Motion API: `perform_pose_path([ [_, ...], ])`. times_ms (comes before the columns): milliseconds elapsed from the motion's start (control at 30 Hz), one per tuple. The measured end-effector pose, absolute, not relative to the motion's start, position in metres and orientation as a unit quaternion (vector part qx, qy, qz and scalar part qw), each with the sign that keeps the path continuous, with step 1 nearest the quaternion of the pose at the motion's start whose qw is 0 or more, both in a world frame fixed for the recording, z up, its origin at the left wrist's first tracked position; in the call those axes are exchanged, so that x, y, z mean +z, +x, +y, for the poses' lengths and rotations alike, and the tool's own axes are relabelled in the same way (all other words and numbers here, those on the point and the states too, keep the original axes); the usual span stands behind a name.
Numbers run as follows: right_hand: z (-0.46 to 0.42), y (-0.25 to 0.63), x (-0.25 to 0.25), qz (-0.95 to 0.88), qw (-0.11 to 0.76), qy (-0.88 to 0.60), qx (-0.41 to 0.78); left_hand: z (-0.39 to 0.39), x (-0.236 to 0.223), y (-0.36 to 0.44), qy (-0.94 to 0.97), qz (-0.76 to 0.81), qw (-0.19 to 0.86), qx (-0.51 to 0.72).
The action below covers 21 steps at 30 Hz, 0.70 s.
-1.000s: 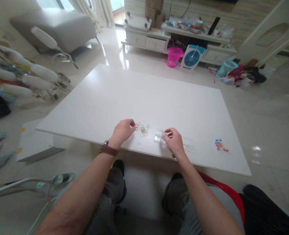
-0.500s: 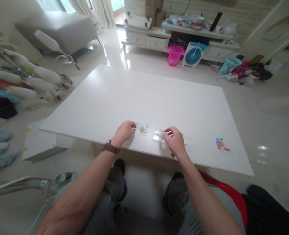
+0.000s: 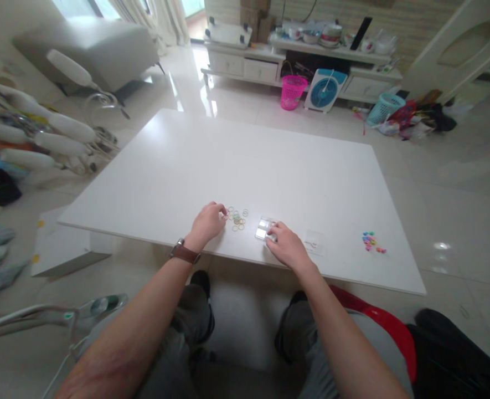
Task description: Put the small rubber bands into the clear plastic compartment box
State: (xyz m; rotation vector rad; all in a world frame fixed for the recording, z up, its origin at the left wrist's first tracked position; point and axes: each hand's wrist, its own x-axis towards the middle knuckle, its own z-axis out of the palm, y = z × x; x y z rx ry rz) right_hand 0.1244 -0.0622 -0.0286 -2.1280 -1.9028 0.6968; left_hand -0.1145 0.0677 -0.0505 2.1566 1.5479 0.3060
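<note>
Several thin coloured rings (image 3: 237,219), mostly yellow and green, lie in a loose group near the table's front edge. My left hand (image 3: 209,223) is at their left side, thumb and fingers curled together beside reddish rings; what is pinched in them is too small to make out. To the right of the rings lies a small clear compartment box (image 3: 262,228). My right hand (image 3: 288,244) covers its right part, with the thumb at the near side and the fingers on top, gripping it. The contents under my right hand are hidden.
Right of my right hand is a clear flat piece (image 3: 314,242) with small things on it. Small bright-coloured pieces (image 3: 369,241) lie near the right end of the white table (image 3: 269,166). A red chair (image 3: 373,313) is by the front edge.
My right hand has moved left and down onto the box, its fingers lower over the right part. My left hand stays by the rings. The whole view has shifted slightly.
</note>
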Motion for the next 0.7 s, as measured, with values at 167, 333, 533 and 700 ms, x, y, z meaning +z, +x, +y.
perform_pose_path([
  [167,-0.062,0.125,-0.027,-0.677,0.073,-0.698,0.221,0.067,-0.053,-0.111,0.815,0.504,0.265,0.107],
  [333,-0.064,0.124,-0.026,-0.668,0.067,-0.706,0.226,0.062,-0.056,-0.103,0.850,0.430,0.284,0.113],
  [533,-0.063,0.124,-0.026,-0.681,0.078,-0.701,0.199,0.053,-0.059,-0.097,0.845,0.458,0.252,0.111],
  [700,-0.062,0.125,-0.028,-0.673,0.100,-0.707,0.194,0.049,-0.060,-0.093,0.840,0.480,0.235,0.093],
])
